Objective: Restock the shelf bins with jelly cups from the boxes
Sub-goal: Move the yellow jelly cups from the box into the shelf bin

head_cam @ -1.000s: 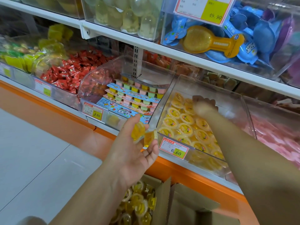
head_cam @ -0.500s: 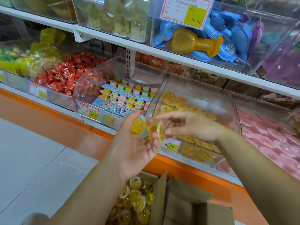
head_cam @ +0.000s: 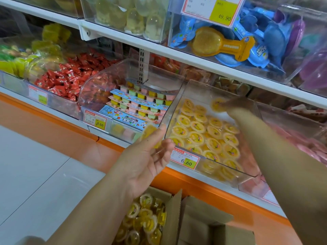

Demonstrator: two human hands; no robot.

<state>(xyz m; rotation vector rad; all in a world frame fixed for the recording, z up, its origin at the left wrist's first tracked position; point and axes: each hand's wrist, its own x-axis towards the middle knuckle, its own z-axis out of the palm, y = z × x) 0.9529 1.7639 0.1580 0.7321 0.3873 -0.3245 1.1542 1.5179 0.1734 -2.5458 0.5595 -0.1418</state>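
A clear shelf bin (head_cam: 177, 110) holds several yellow jelly cups (head_cam: 212, 138) lying lid-up in rows. My right hand (head_cam: 235, 105) reaches over the bin's back part, blurred, with one yellow jelly cup (head_cam: 217, 104) at its fingertips. My left hand (head_cam: 146, 156) hovers palm-up in front of the bin's left corner, fingers curled around a yellow jelly cup (head_cam: 150, 133). Below, an open cardboard box (head_cam: 173, 218) on the floor contains more yellow jelly cups (head_cam: 145, 221).
Left of the bin stands another clear bin with multicoloured jelly trays (head_cam: 141, 103), then red wrapped candies (head_cam: 70, 76). A pink-filled bin (head_cam: 300, 142) sits at the right. The white upper shelf (head_cam: 177, 53) overhangs. An orange base (head_cam: 212, 190) and grey floor (head_cam: 35, 174) lie below.
My right hand took a jelly cup from my left hand and carried it up and back over the bin. My left hand stayed in place with one cup.
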